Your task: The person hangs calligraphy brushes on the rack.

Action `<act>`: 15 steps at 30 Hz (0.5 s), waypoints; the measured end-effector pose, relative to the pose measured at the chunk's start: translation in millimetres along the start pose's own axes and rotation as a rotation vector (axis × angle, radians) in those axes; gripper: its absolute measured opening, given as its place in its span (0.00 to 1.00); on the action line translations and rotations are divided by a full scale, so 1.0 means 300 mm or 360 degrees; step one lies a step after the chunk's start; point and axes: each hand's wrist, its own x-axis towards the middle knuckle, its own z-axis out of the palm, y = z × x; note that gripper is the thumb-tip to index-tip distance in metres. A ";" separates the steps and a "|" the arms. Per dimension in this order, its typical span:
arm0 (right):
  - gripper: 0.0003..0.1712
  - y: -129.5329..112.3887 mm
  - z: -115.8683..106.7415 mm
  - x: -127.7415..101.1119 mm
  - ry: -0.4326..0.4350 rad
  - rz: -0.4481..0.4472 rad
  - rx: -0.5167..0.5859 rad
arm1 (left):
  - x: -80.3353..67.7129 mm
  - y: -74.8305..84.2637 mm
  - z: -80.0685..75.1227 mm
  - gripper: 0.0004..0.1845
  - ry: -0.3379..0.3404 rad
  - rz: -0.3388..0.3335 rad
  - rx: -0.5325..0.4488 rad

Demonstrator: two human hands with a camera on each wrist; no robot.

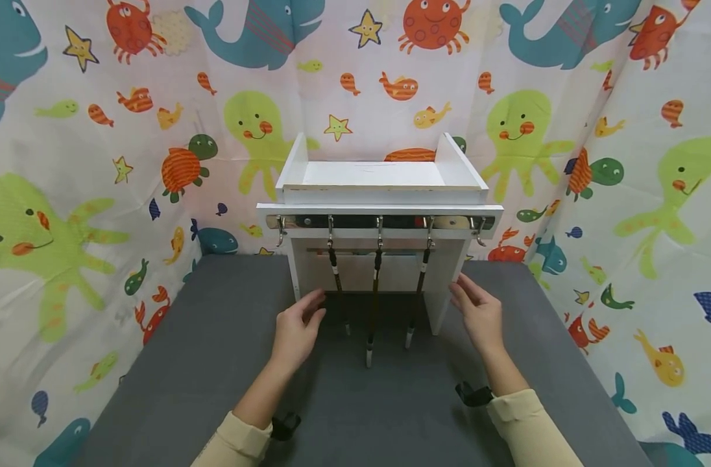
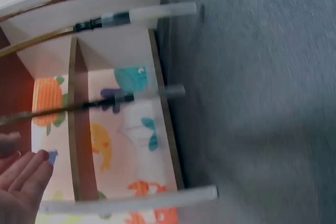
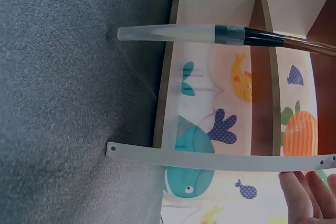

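A small white shelf rack (image 1: pixel 385 197) stands on the grey surface, with a metal hook rail (image 1: pixel 402 222) across its front. Three slender brushes (image 1: pixel 377 275) with dark handles and translucent caps hang from the hooks. Beside the lower front of the left side panel (image 1: pixel 294 269) is my left hand (image 1: pixel 297 331), its fingers loosely extended around nothing. My right hand (image 1: pixel 479 314) has its fingertips at the outer face of the right side panel (image 1: pixel 449 285). In the right wrist view, the extended fingers (image 3: pixel 302 195) meet that panel's edge (image 3: pixel 226 160).
A curtain (image 1: pixel 344 110) printed with sea animals surrounds the grey surface (image 1: pixel 233 337) at the back and sides. An open tray top (image 1: pixel 373 174) with raised ends crowns the rack. Dark straps (image 1: pixel 473 394) hang at both wrists. The outer hooks (image 1: pixel 478 230) carry nothing.
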 end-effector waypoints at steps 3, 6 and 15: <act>0.26 -0.007 -0.011 -0.015 -0.0024 -0.0023 -0.0008 | -0.001 -0.016 -0.039 0.17 -0.0003 0.0053 0.0063; 0.24 -0.015 -0.034 -0.035 -0.0050 -0.0104 -0.0146 | -0.004 -0.039 -0.095 0.14 -0.0012 0.0142 0.0138; 0.24 -0.054 -0.141 -0.099 -0.0078 -0.0774 -0.1143 | 0.018 -0.133 -0.312 0.22 -0.0023 0.0373 0.0585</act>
